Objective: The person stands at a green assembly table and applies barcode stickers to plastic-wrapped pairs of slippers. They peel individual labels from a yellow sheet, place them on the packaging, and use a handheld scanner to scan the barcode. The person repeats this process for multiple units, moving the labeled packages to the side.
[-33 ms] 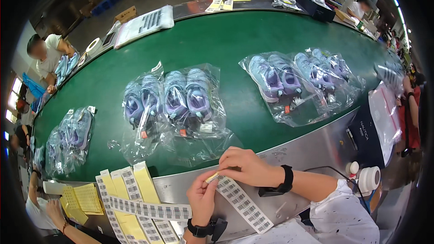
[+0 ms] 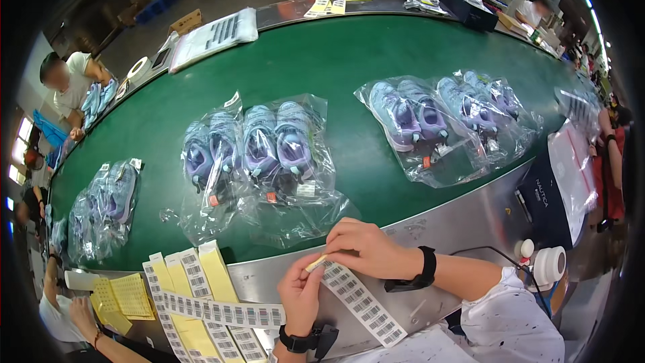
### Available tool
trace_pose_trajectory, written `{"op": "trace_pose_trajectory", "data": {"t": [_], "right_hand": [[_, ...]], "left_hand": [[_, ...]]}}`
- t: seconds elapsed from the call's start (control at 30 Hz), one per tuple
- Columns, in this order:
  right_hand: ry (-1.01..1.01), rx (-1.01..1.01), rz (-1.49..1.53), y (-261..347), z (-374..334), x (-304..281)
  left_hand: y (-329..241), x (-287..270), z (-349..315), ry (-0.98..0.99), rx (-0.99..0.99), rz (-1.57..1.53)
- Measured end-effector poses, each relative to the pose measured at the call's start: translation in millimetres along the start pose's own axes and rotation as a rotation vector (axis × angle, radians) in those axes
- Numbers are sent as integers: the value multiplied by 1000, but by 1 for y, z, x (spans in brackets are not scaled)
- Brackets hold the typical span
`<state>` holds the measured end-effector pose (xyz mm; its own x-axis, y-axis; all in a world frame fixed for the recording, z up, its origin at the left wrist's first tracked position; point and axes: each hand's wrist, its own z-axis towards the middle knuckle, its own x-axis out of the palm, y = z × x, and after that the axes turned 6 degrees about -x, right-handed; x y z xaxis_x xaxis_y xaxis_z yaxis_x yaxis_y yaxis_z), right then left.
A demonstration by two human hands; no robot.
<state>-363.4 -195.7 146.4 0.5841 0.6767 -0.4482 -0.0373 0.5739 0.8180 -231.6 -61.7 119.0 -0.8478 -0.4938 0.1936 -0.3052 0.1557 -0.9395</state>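
My left hand (image 2: 300, 290) is closed, thumb against fingers, on a strip of barcode stickers (image 2: 363, 304) with a yellow backing. My right hand (image 2: 363, 247) pinches the same strip at its upper end, where the yellow backing shows; the fingertips of both hands almost meet there. From this point the strip slants down to the right, over the steel table edge toward my lap. Another sticker strip (image 2: 225, 310) runs from the left up to my left wrist; whether the hand holds it too is hidden. Both wrists wear black bands.
More sticker strips (image 2: 195, 275) lie left of my hands, beside yellow sheets (image 2: 132, 296). Beyond, bagged blue-purple shoes (image 2: 279, 141) lie on the green belt (image 2: 349, 54), with more bagged pairs (image 2: 437, 117) to the right. A dark box (image 2: 547, 191) and white roll (image 2: 549, 264) stand right. Co-workers sit around.
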Motion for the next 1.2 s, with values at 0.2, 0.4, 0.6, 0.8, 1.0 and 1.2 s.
{"op": "trace_pose_trajectory", "data": {"t": [0.2,0.4,0.6,0.8,1.0,1.2], "right_hand": [[-59,-112,-57,-6,-4,4],[-21,-321,-324,-6,0,-2],[-284,-129,3,-14,62,-64],[-519,425,357,-178,166,-113],[-434,561,380,-227,204,-107],[-454,524,111,-233,220,-85]], "left_hand": [[0,1,1,7,-38,23],[-3,6,11,79,-89,11],[-9,6,9,52,-133,-20],[-9,10,10,59,-92,72],[-6,6,5,42,-108,90],[-3,3,5,30,-118,131]]}}
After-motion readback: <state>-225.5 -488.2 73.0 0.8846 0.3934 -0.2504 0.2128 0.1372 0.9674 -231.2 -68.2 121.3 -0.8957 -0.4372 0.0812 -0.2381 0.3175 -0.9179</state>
